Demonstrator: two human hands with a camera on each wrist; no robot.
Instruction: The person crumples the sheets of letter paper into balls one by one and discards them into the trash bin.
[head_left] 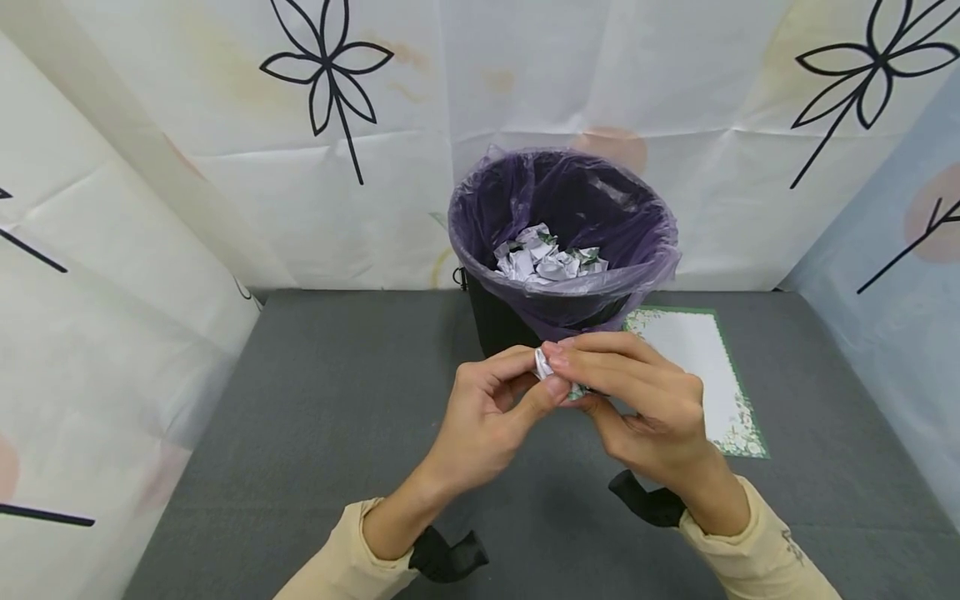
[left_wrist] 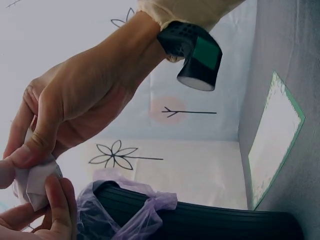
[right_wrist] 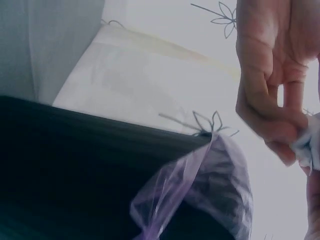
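Observation:
Both hands meet just in front of the bin, pinching one small crumpled paper (head_left: pixel 544 365) between them. The left hand (head_left: pixel 483 417) grips its left side with thumb and fingers; the right hand (head_left: pixel 648 408) holds the other side, its fingers over the top. In the left wrist view the folded white paper (left_wrist: pixel 39 184) sits between the left hand (left_wrist: pixel 80 100) and the other hand's fingertips. At the right edge of the right wrist view, the right hand (right_wrist: pixel 275 75) pinches the paper (right_wrist: pixel 309 145); part of it is out of frame.
A black bin with a purple liner (head_left: pixel 645 242) stands behind the hands, holding several crumpled papers (head_left: pixel 555 260). A flat sheet with a green floral border (head_left: pixel 693 358) lies on the grey table (head_left: pixel 330 400), right of the bin. Patterned cloth (head_left: pixel 375 225) hangs behind.

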